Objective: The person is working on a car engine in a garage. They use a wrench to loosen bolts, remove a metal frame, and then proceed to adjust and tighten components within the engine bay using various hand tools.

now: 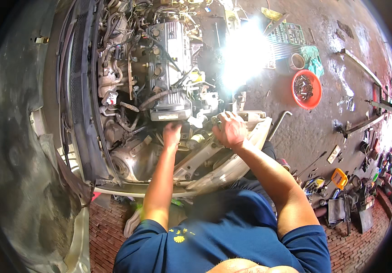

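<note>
Beneath my hands is a car's engine bay with an engine topped by a ribbed metal cover. My left hand is closed, slightly blurred, just below the near end of that cover; whatever its fingers hold is hidden. To the right, my right hand has its fingers curled beside the engine's near right corner, above the front body panel. A small part seems to be under its fingertips, too indistinct to name. Hoses and wiring run across the engine next to both hands.
A red basin of metal parts sits on the floor at the right, near a can and an open tool case. An L-shaped bar lies closer. Tools and a yellow container crowd the lower right. A bright glare hides part of the floor.
</note>
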`<state>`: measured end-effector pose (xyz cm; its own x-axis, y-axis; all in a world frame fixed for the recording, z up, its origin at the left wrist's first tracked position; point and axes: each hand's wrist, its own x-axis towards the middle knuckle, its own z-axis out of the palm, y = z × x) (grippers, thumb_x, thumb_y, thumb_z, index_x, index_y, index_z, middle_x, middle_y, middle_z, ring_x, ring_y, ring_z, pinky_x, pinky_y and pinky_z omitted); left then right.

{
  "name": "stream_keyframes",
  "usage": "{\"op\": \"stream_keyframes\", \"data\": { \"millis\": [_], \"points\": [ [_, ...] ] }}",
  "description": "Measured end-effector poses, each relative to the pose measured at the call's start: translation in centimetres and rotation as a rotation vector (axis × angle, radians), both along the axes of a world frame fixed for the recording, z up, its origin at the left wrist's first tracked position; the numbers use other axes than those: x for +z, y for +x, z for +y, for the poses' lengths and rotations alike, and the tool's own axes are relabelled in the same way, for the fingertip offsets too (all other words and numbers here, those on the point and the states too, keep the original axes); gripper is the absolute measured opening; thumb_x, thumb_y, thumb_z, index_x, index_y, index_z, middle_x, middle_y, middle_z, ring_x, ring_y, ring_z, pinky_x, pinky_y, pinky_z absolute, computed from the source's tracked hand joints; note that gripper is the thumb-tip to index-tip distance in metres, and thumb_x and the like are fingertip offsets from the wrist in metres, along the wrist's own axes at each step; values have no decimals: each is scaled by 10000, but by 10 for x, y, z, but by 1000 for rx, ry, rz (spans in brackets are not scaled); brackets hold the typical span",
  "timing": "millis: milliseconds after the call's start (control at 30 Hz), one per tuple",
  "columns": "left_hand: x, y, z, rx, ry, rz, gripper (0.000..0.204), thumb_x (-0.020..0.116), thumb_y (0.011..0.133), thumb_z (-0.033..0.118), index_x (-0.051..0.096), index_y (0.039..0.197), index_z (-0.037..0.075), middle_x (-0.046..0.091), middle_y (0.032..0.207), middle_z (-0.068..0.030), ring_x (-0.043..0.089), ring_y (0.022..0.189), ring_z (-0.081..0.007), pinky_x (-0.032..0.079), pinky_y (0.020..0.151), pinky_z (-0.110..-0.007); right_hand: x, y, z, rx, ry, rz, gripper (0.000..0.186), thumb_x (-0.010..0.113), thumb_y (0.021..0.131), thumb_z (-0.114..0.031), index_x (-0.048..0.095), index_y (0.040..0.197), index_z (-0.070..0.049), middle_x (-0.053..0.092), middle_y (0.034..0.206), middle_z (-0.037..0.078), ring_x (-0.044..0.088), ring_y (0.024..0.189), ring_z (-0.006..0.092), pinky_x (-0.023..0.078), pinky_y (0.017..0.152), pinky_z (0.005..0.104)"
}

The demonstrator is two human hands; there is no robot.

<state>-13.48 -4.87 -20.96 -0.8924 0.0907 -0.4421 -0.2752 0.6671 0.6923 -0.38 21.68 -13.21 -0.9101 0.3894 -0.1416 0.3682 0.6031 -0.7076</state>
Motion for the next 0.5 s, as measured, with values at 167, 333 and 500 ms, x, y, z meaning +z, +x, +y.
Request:
{"op": "stream_keyframes", "data": {
  "millis": [167,333,500],
  "points": [
    [28,25,37,-307,-251,269,307,721,940,242,733,1084,-29,754,1007,-248,726,947,-399,548,846,-453,-6,6,4,-21,38,-41,278,702,843,-276,687,987,-39,703,1032,189,676,1013,402,555,876,511],
    [-28,2,-1,-96,-215,194,370,676,947,313,715,1047,-42,729,1006,-302,694,992,-476,533,872,-503,3,4,4,-30,8,-5,275,709,840,-277,682,971,-36,705,994,187,678,995,406,552,859,521],
    [-56,-20,-31,-110,-284,165,379,666,939,326,684,951,-53,705,976,-339,680,958,-498,520,843,-531,5,-2,-1,19,41,98,277,710,839,-279,683,968,-35,702,978,189,680,970,408,556,851,512]
  ]
}}
